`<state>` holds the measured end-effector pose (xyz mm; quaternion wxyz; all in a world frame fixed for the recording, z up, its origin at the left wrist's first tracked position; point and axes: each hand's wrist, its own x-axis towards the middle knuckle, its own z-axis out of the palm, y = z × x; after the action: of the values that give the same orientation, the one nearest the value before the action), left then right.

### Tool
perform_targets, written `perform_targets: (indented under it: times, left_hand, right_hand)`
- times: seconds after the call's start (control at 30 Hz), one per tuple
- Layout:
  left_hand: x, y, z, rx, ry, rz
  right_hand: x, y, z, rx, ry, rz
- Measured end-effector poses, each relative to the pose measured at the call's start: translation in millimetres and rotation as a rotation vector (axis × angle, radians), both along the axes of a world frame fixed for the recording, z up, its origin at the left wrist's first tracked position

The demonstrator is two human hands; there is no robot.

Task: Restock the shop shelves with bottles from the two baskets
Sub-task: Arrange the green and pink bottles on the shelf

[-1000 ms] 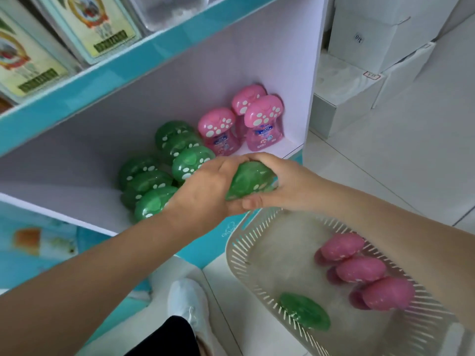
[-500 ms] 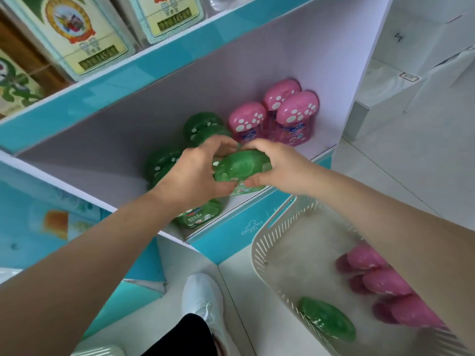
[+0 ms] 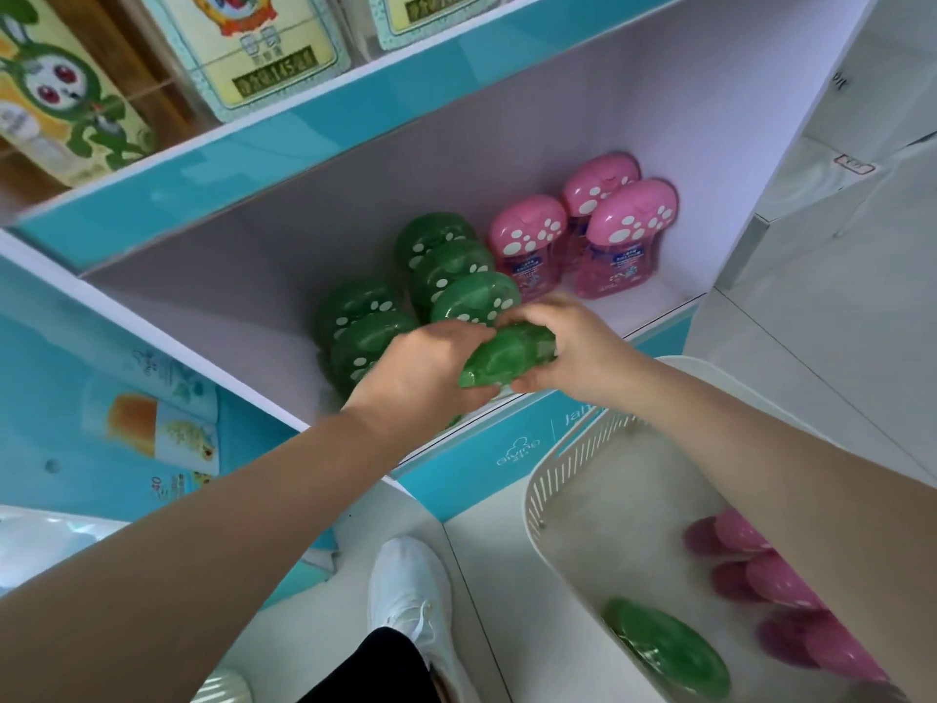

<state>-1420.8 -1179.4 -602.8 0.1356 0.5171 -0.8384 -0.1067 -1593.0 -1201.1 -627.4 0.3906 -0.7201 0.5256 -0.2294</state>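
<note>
A green bottle [image 3: 507, 358], glossy translucent plastic with a rounded dome cap, is held tilted on its side between both hands at the front edge of the white shelf [image 3: 284, 357]. The left hand [image 3: 421, 378] is wrapped over its left end, fingers curled closed on it; the right hand [image 3: 568, 347] is clamped on its right end, thumb underneath, fingers over the top. Just behind the hands, green bottles [image 3: 446, 266] with white paw-print spots on domed caps are packed upright in two rows, touching one another. To their right, three pink bottles [image 3: 623, 230] of the same mushroom-like shape are stood upright near the shelf's right wall, printed labels on clear pink bodies. The shelf board is matte white, fronted by a smooth teal edge strip [image 3: 471, 464] with pale lettering. On the shelf above, flat printed boxes [image 3: 263, 48] with cartoon artwork are stood behind another glossy teal strip.

Bottom right, a white plastic basket [image 3: 557, 479] with a slotted wall is seen on the floor, partly crossed by the right forearm. One green bottle [image 3: 669, 646] is laid flat in it near the front, and several pink bottles [image 3: 760, 575], blurred, are laid side by side further right. A white laced shoe [image 3: 410, 586] and dark trouser leg are visible on pale floor tiles [image 3: 507, 601]. White cartons [image 3: 811, 195] are stacked right of the shelf unit.
</note>
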Motion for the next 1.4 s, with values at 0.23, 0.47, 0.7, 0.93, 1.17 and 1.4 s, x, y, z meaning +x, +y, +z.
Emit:
perform_targets:
  times: [0.23, 0.47, 0.7, 0.93, 1.17, 1.4]
  left_hand:
    - [-3, -5, -1, -0.089, -0.16, 0.061]
    - [-3, -8, 3, -0.177, -0.233, 0.14]
    - [3, -17, -2, 0.023, -0.2, 0.146]
    - [26, -25, 12, 0.136, -0.327, 0.105]
    - [20, -3, -3, 0.272, -0.677, 0.367]
    - [32, -2, -29, 0.08, -0.58, 0.318]
  right_hand:
    - [1, -2, -4, -0.008, -0.037, -0.242]
    - [6, 1, -4, 0.03, -0.083, -0.27]
    - [8, 7, -9, 0.164, -0.166, -0.209]
    - [8, 2, -21, 0.309, -0.269, -0.212]
    - [18, 3, -33, 0.436, -0.29, -0.34]
    - [28, 11, -33, 0.499, -0.37, -0.392]
